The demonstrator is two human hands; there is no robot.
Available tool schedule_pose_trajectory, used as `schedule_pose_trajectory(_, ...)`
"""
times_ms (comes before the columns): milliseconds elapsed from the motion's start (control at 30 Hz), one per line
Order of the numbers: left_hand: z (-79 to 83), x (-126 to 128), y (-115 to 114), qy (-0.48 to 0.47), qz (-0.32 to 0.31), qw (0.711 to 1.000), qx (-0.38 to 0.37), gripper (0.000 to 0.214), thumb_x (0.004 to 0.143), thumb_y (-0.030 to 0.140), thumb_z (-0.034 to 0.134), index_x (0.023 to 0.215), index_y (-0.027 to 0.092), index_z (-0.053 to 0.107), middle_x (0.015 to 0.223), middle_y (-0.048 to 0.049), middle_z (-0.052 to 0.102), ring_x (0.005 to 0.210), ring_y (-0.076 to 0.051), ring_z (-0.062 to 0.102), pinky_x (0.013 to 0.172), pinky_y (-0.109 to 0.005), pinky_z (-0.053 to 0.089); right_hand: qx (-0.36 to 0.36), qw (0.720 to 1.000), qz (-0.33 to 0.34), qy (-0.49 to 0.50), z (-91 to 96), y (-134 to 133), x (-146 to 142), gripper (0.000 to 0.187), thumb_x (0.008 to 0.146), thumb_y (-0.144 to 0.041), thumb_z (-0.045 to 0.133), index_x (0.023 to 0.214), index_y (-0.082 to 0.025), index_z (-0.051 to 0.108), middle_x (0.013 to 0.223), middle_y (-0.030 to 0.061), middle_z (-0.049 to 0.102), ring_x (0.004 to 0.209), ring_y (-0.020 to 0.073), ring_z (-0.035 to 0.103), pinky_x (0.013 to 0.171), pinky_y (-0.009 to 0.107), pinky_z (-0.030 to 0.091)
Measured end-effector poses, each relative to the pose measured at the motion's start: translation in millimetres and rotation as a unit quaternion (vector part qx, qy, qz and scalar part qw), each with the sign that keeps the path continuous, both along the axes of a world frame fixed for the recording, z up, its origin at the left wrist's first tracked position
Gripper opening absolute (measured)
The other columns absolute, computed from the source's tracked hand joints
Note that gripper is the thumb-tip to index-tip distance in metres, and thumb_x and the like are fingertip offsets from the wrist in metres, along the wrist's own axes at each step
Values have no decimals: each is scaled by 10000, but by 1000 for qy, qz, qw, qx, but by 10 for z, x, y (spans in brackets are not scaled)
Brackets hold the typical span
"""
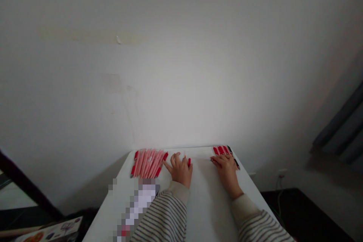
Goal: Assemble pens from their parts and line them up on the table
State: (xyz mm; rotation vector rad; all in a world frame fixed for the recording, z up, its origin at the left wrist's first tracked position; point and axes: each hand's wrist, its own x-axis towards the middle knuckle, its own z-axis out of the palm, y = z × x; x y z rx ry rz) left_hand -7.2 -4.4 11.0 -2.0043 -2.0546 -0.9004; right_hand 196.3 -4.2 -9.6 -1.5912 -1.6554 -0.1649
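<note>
My left hand rests over the middle of the white table. Its outer finger is stretched toward a row of pink pens with red ends. A short red piece, like a pen cap, shows between its thumb and forefinger. At the right, my right hand has its fingers drawn together, pinching something small and dark-tipped that is mostly hidden. Just beyond those fingers lies a second group of red pens, partly covered by the hand. A black pen lies along its right side.
A white wall rises right behind the table's far edge. On the table's left side lies a blurred-out flat object. A dark curtain hangs at right, with a wall socket and cable below. A printed box sits lower left.
</note>
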Motion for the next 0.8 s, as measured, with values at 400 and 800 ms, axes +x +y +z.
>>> schedule_pose_trajectory(400,12,-3,-17,-3,-2,999,35,208,724,352,670,898,239,695,1242,-82,568,1210,-302,436,1087,-703,86,14,1000,14,-5,-25,23,11,263,901,-364,493,902,-301,749,905,37,714,1018,274,505,930,482,345)
schedule_pose_trajectory(800,122,-5,-125,-91,-98,991,15,195,699,378,737,890,354,714,1224,-20,581,1224,-266,432,1093,-669,149,-3,998,62,-30,-8,4,-20,206,874,-365,546,948,-336,737,940,27,707,986,264,516,879,436,374)
